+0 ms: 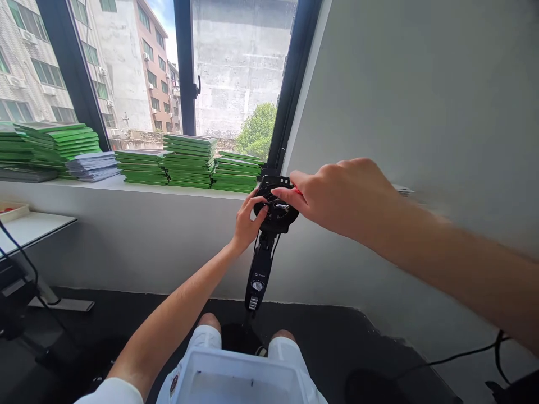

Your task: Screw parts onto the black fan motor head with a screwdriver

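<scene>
A black stand fan (259, 275) with a control knob and buttons rises between my knees. Its bare motor head (275, 224), without blades or grille, faces me, and a shiny metal shaft sticks out of it. My left hand (248, 221) grips the left side of the head, thumb and forefinger bent over its front. My right hand (332, 188) is closed round a red-handled tool (298, 191) at the head's upper right. Most of that tool is hidden by the fingers, so its kind is unclear.
On my lap lies a white plastic tray (248, 359) with a few tiny dark pieces in it. Stacks of green booklets (189, 163) line the windowsill (168, 191). A white table (37, 227) stands at left, and a black cable (458, 356) trails at right.
</scene>
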Demonstrator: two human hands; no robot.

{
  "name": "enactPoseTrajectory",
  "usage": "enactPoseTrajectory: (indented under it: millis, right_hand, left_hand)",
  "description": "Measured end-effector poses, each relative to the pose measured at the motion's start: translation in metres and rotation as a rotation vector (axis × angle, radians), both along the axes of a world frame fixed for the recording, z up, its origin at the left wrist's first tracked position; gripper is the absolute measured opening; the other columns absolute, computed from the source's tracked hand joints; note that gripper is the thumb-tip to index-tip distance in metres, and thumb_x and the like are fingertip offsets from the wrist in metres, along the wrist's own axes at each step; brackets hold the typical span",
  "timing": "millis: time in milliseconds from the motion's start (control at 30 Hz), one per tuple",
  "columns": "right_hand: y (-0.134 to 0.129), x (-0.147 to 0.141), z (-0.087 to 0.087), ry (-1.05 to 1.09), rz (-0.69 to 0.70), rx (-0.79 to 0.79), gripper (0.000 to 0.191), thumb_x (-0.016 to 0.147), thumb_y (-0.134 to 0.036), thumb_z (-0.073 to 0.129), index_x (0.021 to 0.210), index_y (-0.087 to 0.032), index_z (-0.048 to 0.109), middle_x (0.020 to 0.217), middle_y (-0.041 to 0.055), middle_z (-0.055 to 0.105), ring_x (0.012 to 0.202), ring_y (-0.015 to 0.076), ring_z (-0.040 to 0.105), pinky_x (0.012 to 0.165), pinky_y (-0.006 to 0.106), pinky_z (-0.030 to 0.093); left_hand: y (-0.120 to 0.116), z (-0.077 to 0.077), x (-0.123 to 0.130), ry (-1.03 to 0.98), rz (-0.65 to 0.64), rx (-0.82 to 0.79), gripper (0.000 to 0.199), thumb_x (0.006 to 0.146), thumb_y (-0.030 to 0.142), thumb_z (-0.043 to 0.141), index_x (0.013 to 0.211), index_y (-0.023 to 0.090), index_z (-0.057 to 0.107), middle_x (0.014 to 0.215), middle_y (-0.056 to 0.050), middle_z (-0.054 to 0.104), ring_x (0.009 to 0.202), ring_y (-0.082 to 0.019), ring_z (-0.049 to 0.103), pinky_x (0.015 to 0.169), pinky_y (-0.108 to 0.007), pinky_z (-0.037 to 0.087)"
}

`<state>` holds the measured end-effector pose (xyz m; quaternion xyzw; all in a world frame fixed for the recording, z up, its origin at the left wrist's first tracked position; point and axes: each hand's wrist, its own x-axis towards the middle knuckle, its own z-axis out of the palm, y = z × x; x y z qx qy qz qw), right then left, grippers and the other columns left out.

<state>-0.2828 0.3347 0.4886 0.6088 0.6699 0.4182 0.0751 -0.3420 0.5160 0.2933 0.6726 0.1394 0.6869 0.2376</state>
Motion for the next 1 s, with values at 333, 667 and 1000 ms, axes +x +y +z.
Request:
enactPoseTrajectory:
  millis: [333, 667, 1000]
  right_hand:
    - [0.000, -0.001, 0.003, 0.070, 0.052, -0.088, 0.043, 0.100, -0.046, 0.032, 0.099, -0.018, 0.065, 0.058, 0.0059, 0.061, 0.051, 0.0176, 0.051, 0.054, 0.029, 0.027]
    - [0.002, 0.004, -0.002, 0.086, 0.063, -0.079, 0.041, 0.097, -0.046, 0.036, 0.104, -0.019, 0.066, 0.053, 0.0032, 0.056, 0.049, 0.0182, 0.047, 0.054, 0.031, 0.027]
    - [0.003, -0.004, -0.004, 0.051, 0.047, -0.066, 0.043, 0.097, -0.050, 0.035, 0.106, -0.020, 0.065, 0.051, 0.0030, 0.055, 0.048, 0.0192, 0.047, 0.052, 0.031, 0.026]
  left_hand:
    - [0.008, -0.004, -0.005, 0.106, -0.041, 0.066, 0.027, 0.096, 0.037, 0.062, 0.119, 0.025, 0.065, 0.150, -0.011, 0.053, 0.144, -0.027, 0.047, 0.119, -0.046, 0.041]
    - [0.015, -0.007, -0.010, 0.164, -0.020, 0.152, 0.033, 0.093, 0.034, 0.065, 0.124, 0.024, 0.059, 0.155, -0.013, 0.046, 0.147, -0.029, 0.044, 0.118, -0.048, 0.042]
    - [0.030, -0.009, -0.025, 0.406, -0.106, 0.187, 0.098, 0.062, 0.060, 0.089, 0.144, 0.030, 0.044, 0.166, -0.015, 0.022, 0.154, -0.041, 0.026, 0.120, -0.056, 0.038]
